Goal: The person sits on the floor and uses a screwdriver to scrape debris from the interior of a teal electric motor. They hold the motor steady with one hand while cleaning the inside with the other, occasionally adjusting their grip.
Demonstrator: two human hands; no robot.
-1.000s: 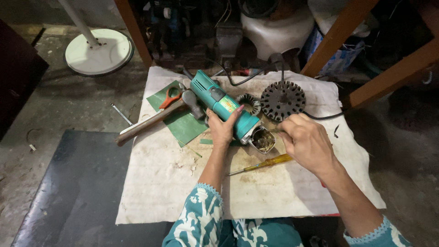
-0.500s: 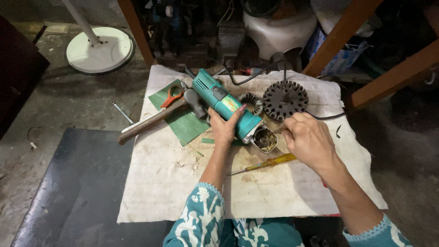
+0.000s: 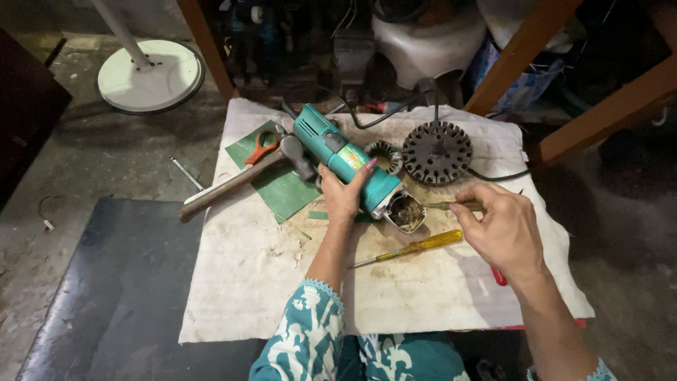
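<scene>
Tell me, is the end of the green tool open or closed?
Open: the green tool has no cover at its near end, so its dirty insides show.

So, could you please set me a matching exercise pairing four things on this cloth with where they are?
Things:
1. grinder
2. screwdriver
3. hammer
4. toothed disc

Places:
A. lying loose between the two hands
B. partly on the green sheet
C. gripped by the left hand
D. far side of the cloth, beyond the right hand

Pairs: 1-C, 2-A, 3-B, 4-D
</scene>
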